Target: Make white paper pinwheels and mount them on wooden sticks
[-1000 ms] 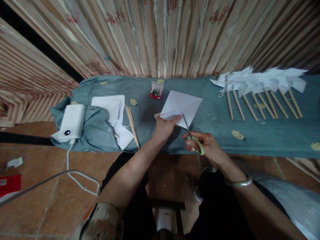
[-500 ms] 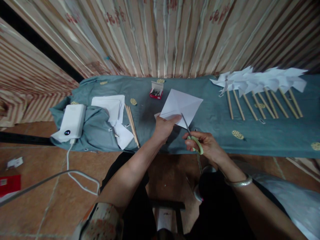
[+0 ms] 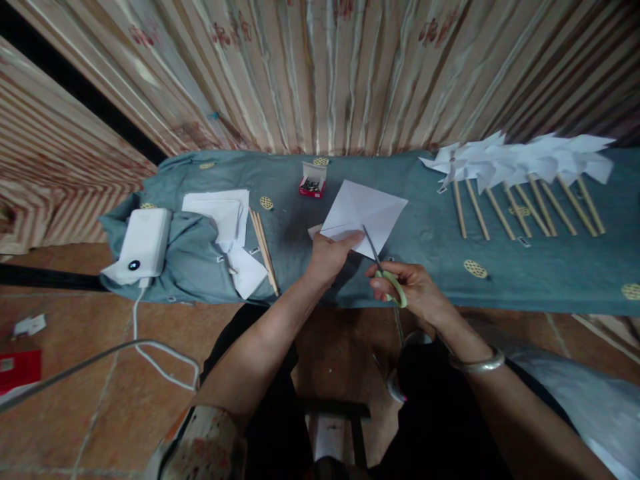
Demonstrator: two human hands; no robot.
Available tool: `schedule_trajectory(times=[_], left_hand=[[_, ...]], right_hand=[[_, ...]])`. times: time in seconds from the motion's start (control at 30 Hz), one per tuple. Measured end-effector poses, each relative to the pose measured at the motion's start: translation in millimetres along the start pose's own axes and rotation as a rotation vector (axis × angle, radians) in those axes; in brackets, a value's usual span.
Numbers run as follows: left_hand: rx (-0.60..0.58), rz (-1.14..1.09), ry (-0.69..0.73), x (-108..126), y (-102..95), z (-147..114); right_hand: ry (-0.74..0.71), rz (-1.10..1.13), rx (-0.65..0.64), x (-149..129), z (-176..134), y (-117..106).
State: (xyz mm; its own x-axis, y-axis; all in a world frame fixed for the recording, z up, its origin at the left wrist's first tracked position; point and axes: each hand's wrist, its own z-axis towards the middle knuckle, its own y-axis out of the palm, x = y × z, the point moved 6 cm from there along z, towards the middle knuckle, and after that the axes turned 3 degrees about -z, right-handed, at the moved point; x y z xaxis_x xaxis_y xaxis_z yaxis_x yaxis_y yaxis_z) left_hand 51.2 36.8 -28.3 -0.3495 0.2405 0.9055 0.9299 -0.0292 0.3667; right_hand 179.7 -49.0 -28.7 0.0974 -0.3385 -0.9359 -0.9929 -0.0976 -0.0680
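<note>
My left hand (image 3: 330, 255) pinches the lower left side of a square sheet of white paper (image 3: 367, 207), which has crease lines running across it. In my right hand (image 3: 407, 287) is a pair of scissors (image 3: 393, 288) with light green handles. Their blades lie at the paper's lower right part, pointing toward its middle. Just beyond the paper stands a small red open box (image 3: 312, 190) with small metal pieces in it. Part of another white piece shows behind my left hand.
At the right lie several white paper pinwheels (image 3: 530, 160) on wooden sticks. Left of my hands are loose sticks (image 3: 265, 253), a stack of paper (image 3: 217, 213), paper scraps (image 3: 247, 272) and a white power bank (image 3: 145, 241) with a cable. A pleated curtain (image 3: 310, 80) hangs behind the cloth-covered table (image 3: 425, 240).
The paper has shifted very slightly right and down. Both hands keep their grips and nearly the same place.
</note>
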Motion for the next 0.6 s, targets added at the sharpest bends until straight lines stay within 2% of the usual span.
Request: schedule_trajectory(times=[0.6], left_hand=[[0.003,0.004,0.021,1.1,-0.2,0.1]], right_hand=[[-0.005,0.005,-0.007,-1.2,-0.4,0.2]])
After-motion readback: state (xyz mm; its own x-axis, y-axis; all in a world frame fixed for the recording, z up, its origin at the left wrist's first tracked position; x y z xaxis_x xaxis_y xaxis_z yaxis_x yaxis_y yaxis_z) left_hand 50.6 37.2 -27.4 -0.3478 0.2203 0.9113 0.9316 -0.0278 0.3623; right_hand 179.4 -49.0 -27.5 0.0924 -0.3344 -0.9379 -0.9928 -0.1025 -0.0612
